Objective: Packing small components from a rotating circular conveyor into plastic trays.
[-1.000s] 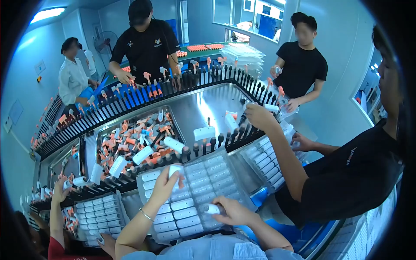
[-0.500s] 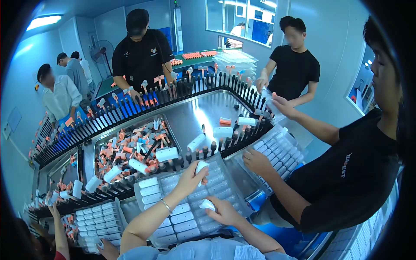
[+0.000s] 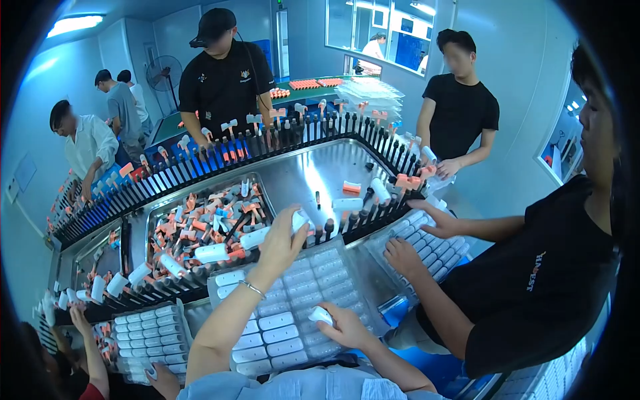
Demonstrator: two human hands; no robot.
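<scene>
My left hand (image 3: pixel 281 241), with a bracelet at its wrist, reaches over the far edge of the tray to the row of black pegs. Its fingers close around a white oblong shell (image 3: pixel 301 219) at the peg tops; whether the shell touches a peg is hidden. My right hand (image 3: pixel 345 329) stays low over the tray's right half, gripping another white shell (image 3: pixel 321 315). Under both hands lies a clear plastic blister tray (image 3: pixel 327 283). White shells (image 3: pixel 283 333) fill pockets at its near left, while many pockets around my right hand hold none.
Black upright pegs (image 3: pixel 193 163) ring a metal table (image 3: pixel 287 167), several topped with white or orange parts. A metal bin (image 3: pixel 203 227) holds mixed orange and grey parts. Co-workers stand around; the right one's hands (image 3: pixel 403 257) are over another tray (image 3: pixel 437 250).
My left hand has moved up and away from the tray to the pegs, carrying its white shell. My right hand has barely moved. The right co-worker's raised hand has come down to their tray.
</scene>
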